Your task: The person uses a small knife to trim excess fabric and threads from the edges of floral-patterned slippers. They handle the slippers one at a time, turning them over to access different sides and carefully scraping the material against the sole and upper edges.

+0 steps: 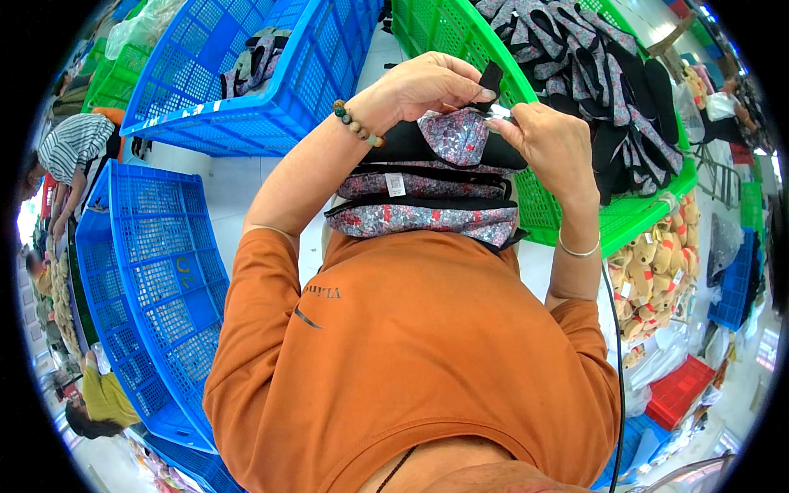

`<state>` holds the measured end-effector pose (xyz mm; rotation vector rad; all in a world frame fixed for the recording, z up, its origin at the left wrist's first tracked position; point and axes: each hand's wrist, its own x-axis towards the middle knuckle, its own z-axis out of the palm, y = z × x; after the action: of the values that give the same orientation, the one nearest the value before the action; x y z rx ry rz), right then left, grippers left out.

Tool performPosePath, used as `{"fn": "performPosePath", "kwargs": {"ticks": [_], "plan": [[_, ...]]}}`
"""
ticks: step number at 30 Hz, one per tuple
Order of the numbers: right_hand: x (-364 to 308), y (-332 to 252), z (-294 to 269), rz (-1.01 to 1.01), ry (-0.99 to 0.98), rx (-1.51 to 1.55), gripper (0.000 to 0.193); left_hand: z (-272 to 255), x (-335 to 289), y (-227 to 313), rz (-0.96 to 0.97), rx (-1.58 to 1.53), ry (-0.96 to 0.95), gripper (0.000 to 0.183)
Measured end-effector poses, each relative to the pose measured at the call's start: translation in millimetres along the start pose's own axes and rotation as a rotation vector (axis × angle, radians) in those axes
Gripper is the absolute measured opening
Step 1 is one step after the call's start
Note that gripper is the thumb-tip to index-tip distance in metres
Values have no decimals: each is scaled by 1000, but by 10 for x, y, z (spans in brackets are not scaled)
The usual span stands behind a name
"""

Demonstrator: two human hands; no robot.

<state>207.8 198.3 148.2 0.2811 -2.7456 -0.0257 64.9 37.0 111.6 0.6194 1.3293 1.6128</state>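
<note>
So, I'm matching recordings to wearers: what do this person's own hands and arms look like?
Gloveless. The left hand has a bracelet of multicoloured round beads at the wrist; a thin pale band sits near that elbow. Behind the right hand, a thin metallic-looking bangle circles the forearm. The short sleeves are orange-brown.

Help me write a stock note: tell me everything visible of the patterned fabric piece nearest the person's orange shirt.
The patterned fabric piece looks soft and padded, its grey print mottled with red and pale patches, with black fabric along its upper edge. It lies crosswise, slightly bulging, in front of the orange shirt; whether they touch is unclear. A similar piece with a white label lies directly beyond it. Neither the left hand nor the right hand touches it. Its underside is hidden.
</note>
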Motion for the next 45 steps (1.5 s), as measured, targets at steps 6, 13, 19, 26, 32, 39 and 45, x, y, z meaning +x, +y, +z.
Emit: {"fn": "performPosePath", "kwargs": {"ticks": [6,13,19,26,32,39,45], "plan": [[-26,10,-5,-2,-18,-38,41,32,5,-1,-14,17,-12,13],[-126,142,39,222,153,156,42,-161,17,-111,-8,-123,-20,6],[-117,29,530,483,107,1057,34,-168,6,-166,-57,-399,-26,14],[-49,-11,570,453,-84,1344,43,-339,-90,-207,-65,-411,13,19],[-44,-42,539,449,-129,1351,42,-518,-10,-242,811,1109,977,33],[-111,-49,623,429,-107,1411,40,-252,-248,-167,496,924,-25,35],[-121,-106,583,439,-77,1431,26,-172,-333,-176,328,788,-65,35]]}}
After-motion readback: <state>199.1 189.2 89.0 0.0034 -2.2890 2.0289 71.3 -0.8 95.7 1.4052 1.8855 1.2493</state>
